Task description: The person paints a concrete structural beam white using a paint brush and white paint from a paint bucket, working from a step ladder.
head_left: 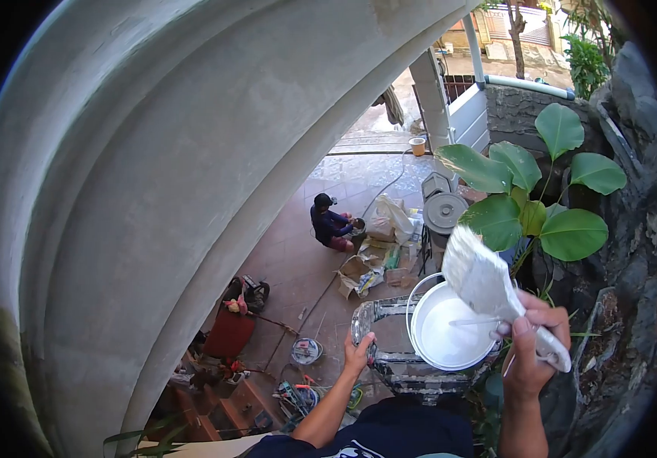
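My right hand is closed round the handle of a wide paintbrush, its bristles raised and coated with white paint. Below the brush, a white bucket with a wire handle holds white paint. The bucket stands on a paint-splattered stepladder top. At the left side of that top, my left hand grips the ladder's edge. Part of the bucket's right side is hidden behind the brush and my right hand.
A curved grey plastered wall fills the left. Large-leaved plants and rough rock stand close on the right. Far below, another person crouches on the tiled floor beside bags and cardboard. Tools lie beneath the ladder.
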The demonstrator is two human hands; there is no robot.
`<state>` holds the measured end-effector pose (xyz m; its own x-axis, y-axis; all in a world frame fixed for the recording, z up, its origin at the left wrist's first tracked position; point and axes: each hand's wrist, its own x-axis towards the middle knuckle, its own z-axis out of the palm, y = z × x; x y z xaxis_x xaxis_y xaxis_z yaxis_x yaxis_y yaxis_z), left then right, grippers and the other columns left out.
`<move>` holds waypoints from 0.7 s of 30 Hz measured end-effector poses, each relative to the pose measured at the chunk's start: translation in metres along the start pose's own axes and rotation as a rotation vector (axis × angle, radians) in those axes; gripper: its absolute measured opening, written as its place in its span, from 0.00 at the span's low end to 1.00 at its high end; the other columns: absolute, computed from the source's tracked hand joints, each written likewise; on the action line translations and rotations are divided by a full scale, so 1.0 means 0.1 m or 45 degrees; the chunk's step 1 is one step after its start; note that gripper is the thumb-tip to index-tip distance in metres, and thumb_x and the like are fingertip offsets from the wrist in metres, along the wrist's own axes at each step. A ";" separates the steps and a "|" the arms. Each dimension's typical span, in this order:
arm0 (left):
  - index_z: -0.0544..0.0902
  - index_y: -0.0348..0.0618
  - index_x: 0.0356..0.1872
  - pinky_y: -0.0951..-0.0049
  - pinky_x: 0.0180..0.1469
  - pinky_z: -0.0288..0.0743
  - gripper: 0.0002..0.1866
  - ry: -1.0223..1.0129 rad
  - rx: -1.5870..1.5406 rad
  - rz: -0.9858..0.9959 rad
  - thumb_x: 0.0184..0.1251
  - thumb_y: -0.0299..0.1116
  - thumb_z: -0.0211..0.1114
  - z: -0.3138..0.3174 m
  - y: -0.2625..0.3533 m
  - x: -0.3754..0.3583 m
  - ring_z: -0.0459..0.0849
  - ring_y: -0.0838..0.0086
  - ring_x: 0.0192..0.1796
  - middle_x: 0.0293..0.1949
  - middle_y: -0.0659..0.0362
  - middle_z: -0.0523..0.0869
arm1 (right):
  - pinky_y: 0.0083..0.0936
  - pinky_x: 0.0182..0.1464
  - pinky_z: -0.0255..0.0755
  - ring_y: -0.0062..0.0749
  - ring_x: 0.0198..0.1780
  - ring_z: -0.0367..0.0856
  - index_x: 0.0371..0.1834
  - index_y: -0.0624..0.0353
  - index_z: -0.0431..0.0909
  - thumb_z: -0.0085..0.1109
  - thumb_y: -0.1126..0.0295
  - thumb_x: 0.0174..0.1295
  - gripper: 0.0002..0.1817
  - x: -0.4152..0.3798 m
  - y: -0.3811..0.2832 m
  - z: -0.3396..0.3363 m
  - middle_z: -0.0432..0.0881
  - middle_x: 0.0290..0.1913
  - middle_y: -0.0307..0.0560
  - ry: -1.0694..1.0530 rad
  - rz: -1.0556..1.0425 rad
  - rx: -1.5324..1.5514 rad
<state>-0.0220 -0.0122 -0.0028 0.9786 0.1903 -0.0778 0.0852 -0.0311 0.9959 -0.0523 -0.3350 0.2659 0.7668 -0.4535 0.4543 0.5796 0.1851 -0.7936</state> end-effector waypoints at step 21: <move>0.78 0.38 0.46 0.77 0.40 0.71 0.17 0.073 0.020 0.050 0.61 0.35 0.70 0.00 -0.06 0.00 0.76 0.80 0.34 0.32 0.64 0.80 | 0.18 0.31 0.80 0.21 0.30 0.83 0.37 0.64 0.78 0.66 0.77 0.62 0.05 2.71 0.20 2.60 0.84 0.30 0.45 -0.327 -0.597 0.387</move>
<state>-0.0225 -0.0120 -0.0087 0.9690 0.2446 -0.0350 0.0500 -0.0550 0.9972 0.2386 -0.2281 0.4788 0.4309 -0.3296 0.8401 0.8952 0.2739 -0.3517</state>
